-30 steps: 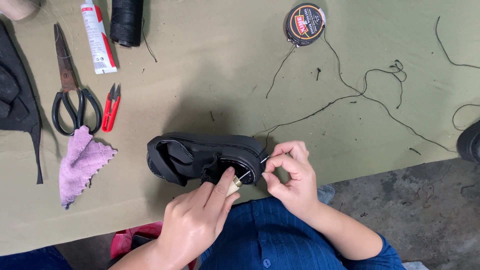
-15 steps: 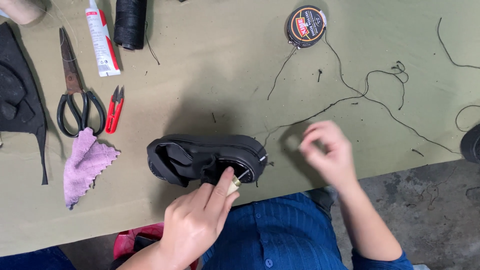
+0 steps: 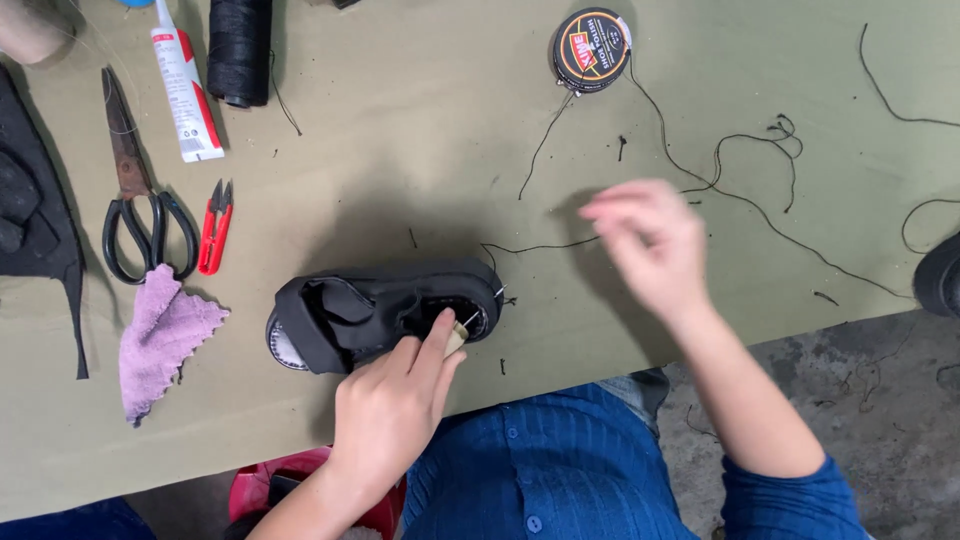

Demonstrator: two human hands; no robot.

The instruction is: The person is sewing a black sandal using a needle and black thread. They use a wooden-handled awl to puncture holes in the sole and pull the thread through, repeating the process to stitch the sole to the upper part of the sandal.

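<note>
Our left hand (image 3: 395, 405) grips a pale-handled awl (image 3: 455, 338) at the toe of the black leather sandal (image 3: 385, 312) on the olive table (image 3: 400, 150). Right of the sandal, our blurred right hand (image 3: 645, 240) pulls dark thread (image 3: 540, 246), grasp unclear; stitching looks partly done.

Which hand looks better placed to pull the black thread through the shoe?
The right hand, probably: it hovers free over the black thread beside the shoe, while the left hand is busy pressing on the shoe.
</note>
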